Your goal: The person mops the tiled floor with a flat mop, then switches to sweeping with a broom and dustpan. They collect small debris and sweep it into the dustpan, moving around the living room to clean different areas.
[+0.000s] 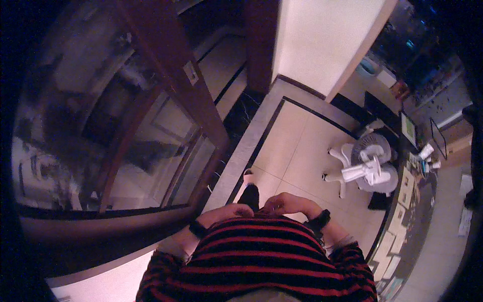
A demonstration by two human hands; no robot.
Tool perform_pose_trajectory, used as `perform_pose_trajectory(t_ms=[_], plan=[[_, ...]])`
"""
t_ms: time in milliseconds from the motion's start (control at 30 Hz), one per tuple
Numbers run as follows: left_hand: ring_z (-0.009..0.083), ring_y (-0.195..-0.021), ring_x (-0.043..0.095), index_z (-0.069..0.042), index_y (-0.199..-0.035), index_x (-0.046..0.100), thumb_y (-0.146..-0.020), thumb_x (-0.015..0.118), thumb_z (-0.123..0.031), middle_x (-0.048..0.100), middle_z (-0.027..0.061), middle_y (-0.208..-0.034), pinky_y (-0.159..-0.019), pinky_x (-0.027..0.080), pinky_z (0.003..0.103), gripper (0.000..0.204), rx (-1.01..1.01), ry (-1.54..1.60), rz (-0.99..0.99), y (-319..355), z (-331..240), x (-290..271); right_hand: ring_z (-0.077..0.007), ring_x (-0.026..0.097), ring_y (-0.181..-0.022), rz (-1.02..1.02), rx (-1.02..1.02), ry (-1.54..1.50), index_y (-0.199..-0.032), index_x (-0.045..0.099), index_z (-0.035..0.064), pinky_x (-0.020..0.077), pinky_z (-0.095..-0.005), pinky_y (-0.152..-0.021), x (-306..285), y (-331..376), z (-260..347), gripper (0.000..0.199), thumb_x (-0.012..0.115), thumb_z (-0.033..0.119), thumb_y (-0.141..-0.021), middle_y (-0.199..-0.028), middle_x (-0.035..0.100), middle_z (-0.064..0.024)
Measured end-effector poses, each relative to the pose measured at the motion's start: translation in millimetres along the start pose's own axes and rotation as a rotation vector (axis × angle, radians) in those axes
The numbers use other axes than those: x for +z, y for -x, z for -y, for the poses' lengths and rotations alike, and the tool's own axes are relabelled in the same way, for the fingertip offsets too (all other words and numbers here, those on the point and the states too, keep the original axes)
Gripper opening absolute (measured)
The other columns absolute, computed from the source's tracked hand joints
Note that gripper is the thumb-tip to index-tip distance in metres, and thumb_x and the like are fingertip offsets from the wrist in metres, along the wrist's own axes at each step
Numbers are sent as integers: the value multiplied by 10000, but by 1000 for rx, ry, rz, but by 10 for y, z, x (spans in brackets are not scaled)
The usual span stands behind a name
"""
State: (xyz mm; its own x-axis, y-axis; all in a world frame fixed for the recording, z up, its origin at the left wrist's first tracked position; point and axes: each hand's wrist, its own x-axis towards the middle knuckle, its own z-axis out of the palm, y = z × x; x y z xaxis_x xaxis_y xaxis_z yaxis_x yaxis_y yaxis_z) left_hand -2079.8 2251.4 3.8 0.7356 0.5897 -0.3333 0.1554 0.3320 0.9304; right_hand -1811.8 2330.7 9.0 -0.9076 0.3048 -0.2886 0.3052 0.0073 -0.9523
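Observation:
My left hand (229,213) and my right hand (291,204) are both drawn in at my waist, close to the front hem of my red-and-black striped shirt (259,241). The fingers of each are curled inward, and a small gap lies between the two hands. What they pinch, if anything, is too dark and partly hidden behind the shirt. A black band (198,229) circles my left wrist, and another dark band (318,220) is on the right one. Below the hands, one dark trouser leg and a light shoe (248,176) show on the floor.
On the left stands a dark-framed glass door (166,65) with a metal lock plate (190,73). A white wall end (322,45) rises ahead. To the right are a white wheeled chair (370,168) and a long desk (402,201) with a screen (408,129). The tiled floor (297,141) has dark borders.

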Motion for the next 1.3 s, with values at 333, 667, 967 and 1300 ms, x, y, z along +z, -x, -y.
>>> perform_pose_trajectory(t_ms=[333, 667, 967, 1300], plan=[[157, -1038, 546, -12, -1176, 554, -845, 644, -228, 611, 68, -1112, -923, 424, 314, 405, -42, -134, 232, -1425, -918, -2573, -211, 533, -1091, 116, 137, -159, -1227, 508, -21, 417, -335, -939, -2274, -1243, 629, 489, 660, 193, -814, -1217, 566, -114], [147, -1049, 532, -23, -1216, 534, -820, 658, -189, 598, 77, -1141, -904, 432, 312, 447, -3, -50, 34, -1695, -1416, -4006, -233, 542, -1068, 415, 124, 224, -1169, 531, -26, 397, -329, -944, -3942, -2776, 551, 390, 559, 243, -888, -1162, 580, -153], [107, -861, 538, -42, -1132, 567, -906, 577, -285, 595, 10, -965, -741, 450, 255, 332, 300, 336, -804, -2246, -1220, -5419, -175, 598, -849, 566, -228, 409, -1009, 607, 63, 481, -302, -776, -6082, -4583, 766, 207, 616, 199, -854, -924, 625, -64], [110, -716, 541, -34, -966, 583, -880, 589, -200, 592, 15, -818, -627, 437, 252, 187, 508, 603, -1562, -2412, -1794, -6922, -194, 627, -794, 626, -200, 316, -945, 584, 29, 502, -331, -716, -6726, -6580, 1068, 245, 701, 170, -783, -891, 654, -104]])
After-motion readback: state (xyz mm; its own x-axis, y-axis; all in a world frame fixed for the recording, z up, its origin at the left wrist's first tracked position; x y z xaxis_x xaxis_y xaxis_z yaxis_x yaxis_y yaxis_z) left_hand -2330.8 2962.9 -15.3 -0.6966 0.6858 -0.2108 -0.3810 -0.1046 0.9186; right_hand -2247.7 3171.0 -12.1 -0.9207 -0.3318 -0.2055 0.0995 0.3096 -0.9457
